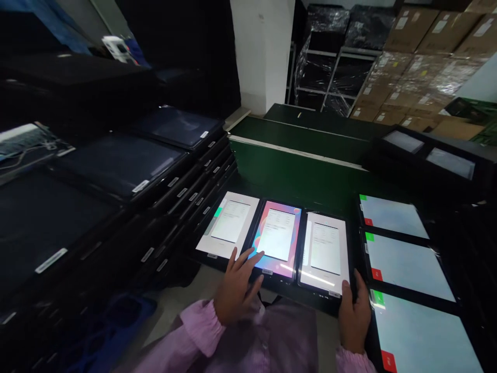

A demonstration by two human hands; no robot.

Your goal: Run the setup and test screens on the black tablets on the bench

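Note:
Three lit tablets lie side by side in front of me: a left tablet [231, 220], a middle tablet [277, 228] with a pink and blue background, and a right tablet [324, 248]. Each shows a white window on its screen. My left hand [238, 287] is open, fingers spread over the lower left of the middle tablet, with a fingertip at the white window's lower edge. My right hand [354, 313] is beside the right tablet's lower right corner, thumb at its edge and the other fingers stretched along its side, apart from the thumb.
On the right, several tablets [411, 267] with pale screens and green and red corner marks lie in a column. Stacks of black trays or panels [120, 160] with white labels fill the left. A green partition [295, 166] stands behind; cartons [411, 67] and a wrapped rack [330, 67] are farther back.

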